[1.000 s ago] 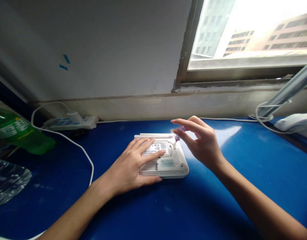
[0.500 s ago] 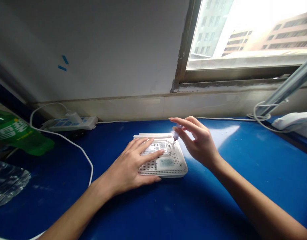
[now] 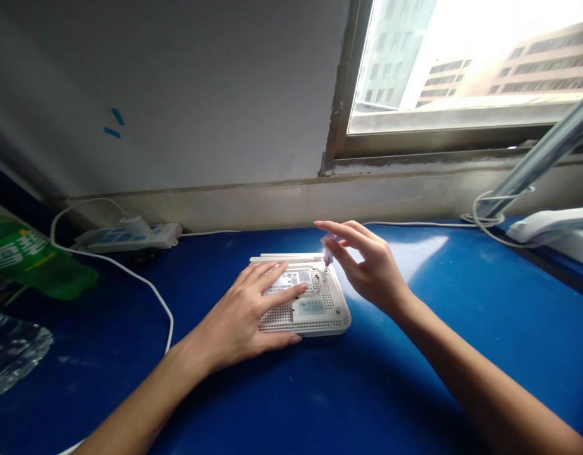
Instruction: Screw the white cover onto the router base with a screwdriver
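A white router-like box (image 3: 320,316) with a vented, labelled face lies on the blue table (image 3: 291,398). My left hand (image 3: 258,309) rests spread over its left part, thumb along the near edge. A small screwdriver with a purplish, see-through handle (image 3: 328,256) stands nearly upright, its lower end at the round hole in the box's far right corner. Thumb and fingers of my right hand (image 3: 367,259) pinch the top of that handle. A white bar (image 3: 286,258) runs along the far edge of the box.
At the left are a green bottle (image 3: 40,259), a clear plastic bottle (image 3: 14,354) and a white power strip (image 3: 163,236) with a plugged-in white cable (image 3: 149,282). A metal pole (image 3: 533,158) and a white object (image 3: 552,224) stand at the far right.
The whole view has shifted slightly, so everything appears a little further left. My left hand stays on the box, and my right hand still holds the screwdriver at the same corner.
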A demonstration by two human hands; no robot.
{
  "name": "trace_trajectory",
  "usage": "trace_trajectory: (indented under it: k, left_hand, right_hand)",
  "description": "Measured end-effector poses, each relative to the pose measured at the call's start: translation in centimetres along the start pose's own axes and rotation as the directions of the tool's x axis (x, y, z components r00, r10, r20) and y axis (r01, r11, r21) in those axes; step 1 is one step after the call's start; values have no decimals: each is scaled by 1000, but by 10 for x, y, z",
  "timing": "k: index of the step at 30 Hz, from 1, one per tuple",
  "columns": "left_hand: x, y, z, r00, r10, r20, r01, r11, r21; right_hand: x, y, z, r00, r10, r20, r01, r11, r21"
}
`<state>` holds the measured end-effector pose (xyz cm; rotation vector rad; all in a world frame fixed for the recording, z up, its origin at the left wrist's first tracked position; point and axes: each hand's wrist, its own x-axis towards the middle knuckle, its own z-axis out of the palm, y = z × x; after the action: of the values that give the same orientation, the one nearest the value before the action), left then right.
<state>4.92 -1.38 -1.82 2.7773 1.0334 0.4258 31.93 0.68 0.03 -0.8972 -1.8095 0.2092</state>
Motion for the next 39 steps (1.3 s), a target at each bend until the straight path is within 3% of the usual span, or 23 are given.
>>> trace_trajectory:
  k: [4,8,15,17,22,27,34,36,39]
  left_hand:
    - [0,0,0,1000,-3,5,3,1000,2]
    - [0,1,-1,1000,-20,16,20,1000,-2]
    - [0,1,-1,1000,-23,20,23,1000,-4]
    - [0,1,-1,1000,-16,15,16,1000,-2]
    - [0,0,0,1000,-4,26,3,1000,18]
    - [0,0,0,1000,-11,25,11,1000,17]
    - [0,0,0,1000,-13,21,13,1000,11]
    - [0,0,0,1000,-15,20,14,1000,7]
    - [0,0,0,1000,-11,18,11,1000,0]
  right_hand:
    - [-3,0,-2,996,22,82,-30,994,102]
    - [-3,1,-4,998,61,15,-62,993,101]
    - [1,3,-1,998,-14,-61,12,999,-43]
    - [-1,4,-1,999,-22,-27,21,999,-51]
    - [-6,8,-5,988,40,146,-61,988,142]
    - [-4,6,-2,1000,13,25,-13,999,34]
    - [-1,3,7,1000,-14,-23,12,997,-78]
    - [-3,4,3,1000,-4,13,5,996,-89]
    - [-6,6,-5,985,40,167,-38,999,-16]
